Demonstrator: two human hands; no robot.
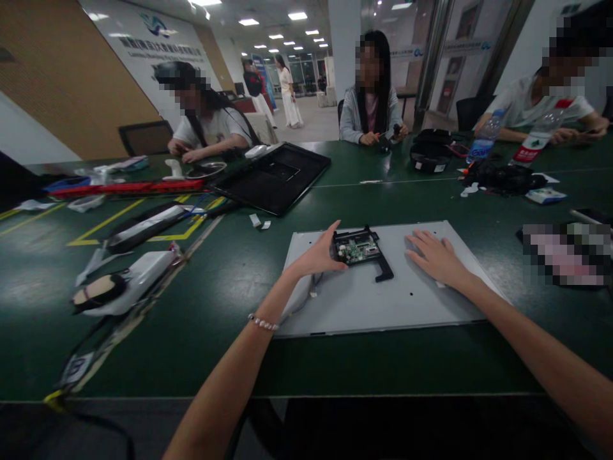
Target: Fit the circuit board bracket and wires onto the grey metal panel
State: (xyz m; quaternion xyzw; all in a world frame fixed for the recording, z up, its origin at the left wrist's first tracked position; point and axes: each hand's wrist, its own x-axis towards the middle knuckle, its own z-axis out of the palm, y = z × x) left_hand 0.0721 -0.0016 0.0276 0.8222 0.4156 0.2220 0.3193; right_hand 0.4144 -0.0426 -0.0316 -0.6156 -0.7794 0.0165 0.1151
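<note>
The left hand point(320, 253) grips the left edge of the circuit board point(358, 248), which sits in a black bracket on the grey panel point(378, 300); the right hand point(437, 257) lies flat, fingers spread, on this panel just beside it

At frame centre, the left hand point(318, 255) grips the black-framed circuit board point(360, 248) on a grey panel point(383, 300); the right hand point(438, 257) rests flat on the panel, right of the board, on the green surface point(215, 281).
</note>
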